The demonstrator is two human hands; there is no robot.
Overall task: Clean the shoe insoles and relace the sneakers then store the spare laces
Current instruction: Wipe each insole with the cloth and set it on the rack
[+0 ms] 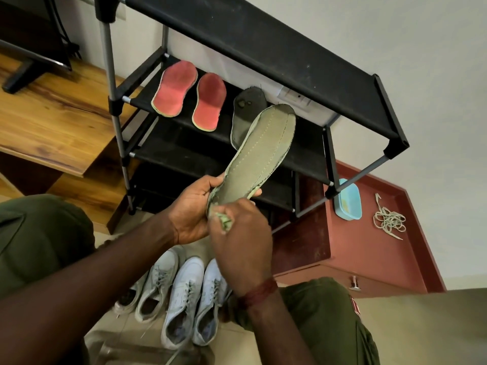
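Note:
My left hand (191, 209) grips the heel end of a grey-green insole (259, 151), which points up and to the right with its stitched underside facing me. My right hand (242, 241) pinches a small green cloth or scrubber (224, 222) against the insole's heel. Two red insoles (175, 89) (209, 102) and a dark grey insole (243, 111) lie on the middle shelf of the black shoe rack (263, 46). Several white sneakers (184, 296) stand on the floor below my hands. A tangle of pale spare laces (388, 219) lies on the red cabinet top (369, 248).
A light blue tub (347, 202) rests on the red cabinet beside the rack's leg. A wooden table (52, 114) with a TV stand foot stands at the left. The cabinet has a drawer knob (354, 283) near my right knee.

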